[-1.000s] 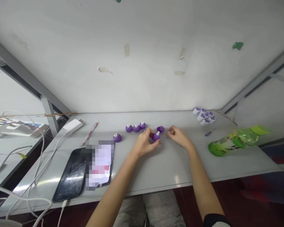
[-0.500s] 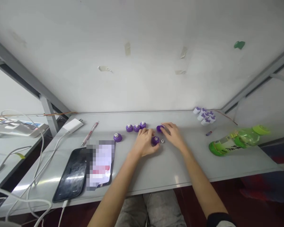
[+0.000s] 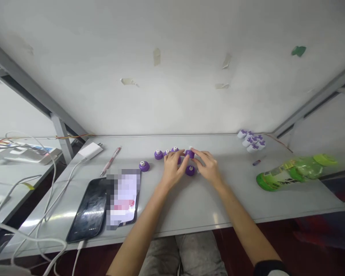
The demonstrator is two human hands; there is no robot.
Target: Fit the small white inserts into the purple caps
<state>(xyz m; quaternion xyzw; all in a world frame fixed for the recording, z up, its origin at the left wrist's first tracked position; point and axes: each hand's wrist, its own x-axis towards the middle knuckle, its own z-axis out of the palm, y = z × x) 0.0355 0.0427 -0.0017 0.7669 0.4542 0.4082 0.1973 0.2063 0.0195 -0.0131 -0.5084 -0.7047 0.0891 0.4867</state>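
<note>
Between my hands is a purple bottle cap with a white tip on top, lifted slightly or standing on the table; I cannot tell which. My left hand grips its left side with thumb and fingers. From the other side, the fingertips of my right hand press on the same cap. Just below it sits a purple cap without a white tip, and a small white piece beside that is mostly hidden by my right hand. Several white-tipped caps stand left of my left hand, one apart at the front.
Two phones and a pen lie on the left, near a white charger and cables. White cylinders with purple tops cluster at the back right. A green bottle lies on its side. A wall panel closes the back.
My right hand has brought the upper purple cap left, and its white tip now shows upward. My left hand has left the lower cap and moved up to the other one.
</note>
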